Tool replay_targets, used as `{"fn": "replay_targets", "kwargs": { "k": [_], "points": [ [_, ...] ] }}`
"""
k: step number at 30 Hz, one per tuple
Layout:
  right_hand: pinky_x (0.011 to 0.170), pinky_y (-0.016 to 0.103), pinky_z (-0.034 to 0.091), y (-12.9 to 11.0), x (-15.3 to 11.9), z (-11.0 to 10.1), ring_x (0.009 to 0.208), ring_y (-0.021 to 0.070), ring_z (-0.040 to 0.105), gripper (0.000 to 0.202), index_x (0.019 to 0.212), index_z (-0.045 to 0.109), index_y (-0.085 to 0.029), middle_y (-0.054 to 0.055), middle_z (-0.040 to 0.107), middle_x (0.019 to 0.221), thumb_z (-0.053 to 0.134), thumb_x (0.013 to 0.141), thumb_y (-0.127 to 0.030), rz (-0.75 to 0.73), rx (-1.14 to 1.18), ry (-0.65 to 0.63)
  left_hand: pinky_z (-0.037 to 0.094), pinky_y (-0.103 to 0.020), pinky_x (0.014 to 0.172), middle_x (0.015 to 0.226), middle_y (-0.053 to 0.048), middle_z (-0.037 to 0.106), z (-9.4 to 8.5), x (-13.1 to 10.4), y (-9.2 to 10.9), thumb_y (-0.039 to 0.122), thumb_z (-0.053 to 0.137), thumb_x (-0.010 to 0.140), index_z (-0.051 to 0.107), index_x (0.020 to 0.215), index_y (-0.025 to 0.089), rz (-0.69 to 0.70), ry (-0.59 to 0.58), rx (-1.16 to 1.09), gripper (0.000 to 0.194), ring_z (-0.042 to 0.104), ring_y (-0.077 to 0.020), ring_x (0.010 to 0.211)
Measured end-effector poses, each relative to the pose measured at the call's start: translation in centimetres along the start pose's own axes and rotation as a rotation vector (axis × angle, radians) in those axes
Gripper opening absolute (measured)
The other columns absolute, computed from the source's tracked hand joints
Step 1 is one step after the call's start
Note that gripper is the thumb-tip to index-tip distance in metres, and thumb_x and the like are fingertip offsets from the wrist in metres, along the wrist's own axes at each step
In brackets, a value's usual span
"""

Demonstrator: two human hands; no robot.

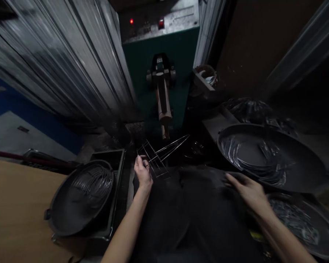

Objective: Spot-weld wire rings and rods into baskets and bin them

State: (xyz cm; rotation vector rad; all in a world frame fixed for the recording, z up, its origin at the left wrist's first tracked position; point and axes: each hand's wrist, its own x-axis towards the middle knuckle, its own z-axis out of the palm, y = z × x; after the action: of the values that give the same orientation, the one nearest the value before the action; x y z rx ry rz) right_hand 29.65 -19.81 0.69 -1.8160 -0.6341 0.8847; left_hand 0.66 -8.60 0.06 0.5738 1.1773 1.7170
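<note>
My left hand [143,171] pinches the left edge of a thin metal wire frame [156,155], made of crossing rods with a long narrow loop reaching right. The frame hangs in front of a green machine [137,69], just below its jutting arm with a copper-coloured tip [164,128]. My right hand [248,190] is apart from the frame, over the right side of the dark apron [192,204], near a large dark basin [298,157]. Its fingers are partly stretched out and slightly blurred, with nothing visible in them.
Bent wire pieces lie in the basin on the right. Below it, another round pan [323,226] holds many small metal parts. At left, a black basin [63,215] with wire rings stands on a dark crate [120,171]. Corrugated metal sheeting [71,47] rises behind.
</note>
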Motion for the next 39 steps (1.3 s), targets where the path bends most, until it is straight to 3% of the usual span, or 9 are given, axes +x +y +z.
{"fn": "replay_targets", "kwargs": {
  "k": [2,4,6,9,17,26,39],
  "points": [
    [0.061,0.031,0.052,-2.7,-0.5,5.4,0.067,0.0215,0.065,0.041,0.075,0.069,-0.016,0.007,0.068,0.074,0.079,0.051,-0.047,0.007,0.193,-0.188,0.014,-0.016,0.037,0.047,0.010,0.029,-0.2,0.2,0.1,0.052,0.058,0.080,0.054,0.078,0.016,0.012,0.000,0.005,0.036,0.021,-0.0030,0.037],
    [0.051,0.024,0.048,-4.6,-0.5,9.7,0.059,0.0167,0.062,0.043,0.071,0.069,-0.014,0.005,0.066,0.066,0.083,0.047,-0.047,-0.001,0.310,-0.266,0.015,-0.016,0.037,0.047,0.010,0.027,-0.4,0.4,0.1,0.053,0.058,0.080,0.054,0.078,0.016,0.010,-0.001,-0.004,0.037,0.020,-0.0030,0.037],
    [0.045,0.020,0.043,-5.9,-0.4,12.6,0.056,0.0143,0.061,0.043,0.068,0.068,-0.013,0.003,0.064,0.062,0.086,0.045,-0.044,-0.007,0.406,-0.287,0.015,-0.016,0.037,0.046,0.010,0.027,-0.7,0.6,-0.1,0.054,0.058,0.079,0.054,0.078,0.016,-0.003,0.006,-0.011,0.038,0.020,-0.0029,0.037],
    [0.045,0.018,0.043,-7.1,-0.3,14.9,0.059,0.0132,0.061,0.042,0.070,0.069,-0.013,0.003,0.064,0.066,0.088,0.044,-0.040,0.011,0.548,-0.315,0.015,-0.015,0.037,0.046,0.010,0.027,-1.2,1.0,-0.3,0.056,0.060,0.076,0.054,0.078,0.016,-0.021,0.022,-0.011,0.041,0.021,-0.0029,0.038],
    [0.042,0.014,0.041,-8.5,-1.1,16.6,0.059,0.0099,0.060,0.041,0.069,0.069,-0.014,0.001,0.065,0.067,0.091,0.040,-0.032,0.125,0.643,-0.363,0.016,-0.015,0.038,0.044,0.010,0.030,-1.6,2.1,0.2,0.061,0.055,0.078,0.055,0.077,0.015,0.010,0.022,0.120,0.046,0.023,-0.0038,0.038],
    [0.041,0.011,0.040,-9.8,-1.3,17.3,0.057,0.0073,0.058,0.037,0.069,0.067,-0.014,-0.001,0.064,0.064,0.090,0.041,-0.019,0.259,0.687,-0.323,0.017,-0.016,0.039,0.045,0.009,0.029,-1.1,2.7,0.4,0.061,0.055,0.078,0.055,0.077,0.015,-0.020,0.008,0.116,0.046,0.023,-0.0042,0.040],
    [0.041,0.012,0.042,-9.7,-0.4,18.2,0.054,0.0074,0.059,0.030,0.068,0.064,-0.016,-0.003,0.063,0.061,0.087,0.049,-0.018,0.214,0.676,-0.272,0.017,-0.016,0.040,0.046,0.010,0.027,-0.3,3.5,1.0,0.055,0.056,0.080,0.056,0.075,0.014,-0.059,0.004,0.085,0.041,0.023,-0.0041,0.040]
  ]
}}
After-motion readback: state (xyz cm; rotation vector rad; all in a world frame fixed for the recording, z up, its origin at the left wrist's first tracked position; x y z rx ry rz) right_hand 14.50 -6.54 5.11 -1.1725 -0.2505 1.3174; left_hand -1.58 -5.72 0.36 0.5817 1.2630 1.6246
